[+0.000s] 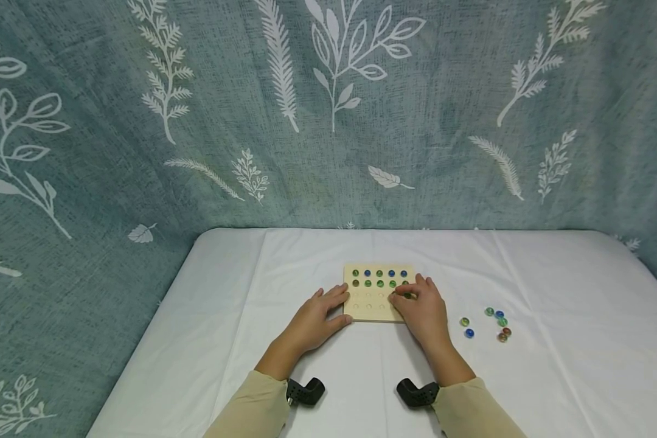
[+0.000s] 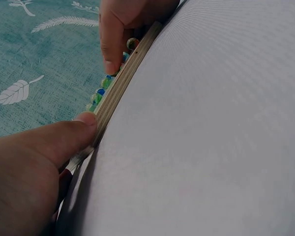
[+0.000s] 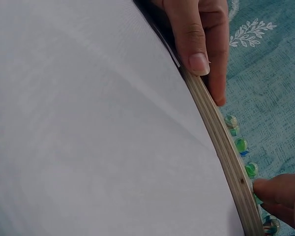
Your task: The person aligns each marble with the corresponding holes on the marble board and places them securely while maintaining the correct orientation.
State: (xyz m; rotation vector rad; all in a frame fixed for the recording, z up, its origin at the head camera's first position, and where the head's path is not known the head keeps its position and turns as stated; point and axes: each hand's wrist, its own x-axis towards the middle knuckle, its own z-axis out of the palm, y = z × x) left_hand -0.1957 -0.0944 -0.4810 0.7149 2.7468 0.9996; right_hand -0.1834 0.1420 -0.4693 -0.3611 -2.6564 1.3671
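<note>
A pale wooden board [image 1: 369,312] with rows of shallow round hollows lies on the white cloth. Glass marbles, green, blue and brownish, fill its two far rows; a dark marble [image 1: 407,295] sits in the third row, partly under the right hand. My left hand [image 1: 313,322] holds the board's left side, its thumb [image 2: 86,120] at the near corner and its fingers along the left edge. Over the third row, my right hand [image 1: 428,313] pinches a marble between thumb and forefinger. That marble is mostly hidden; a bit of green shows beneath the fingertips in the right wrist view.
Right of the board, several loose marbles [image 1: 502,322] lie in a loose cluster, with a yellow-green marble [image 1: 465,322] and a blue marble [image 1: 469,333] nearer the right hand. A leaf-patterned teal curtain [image 1: 328,176] hangs behind the white-covered table [image 1: 252,280].
</note>
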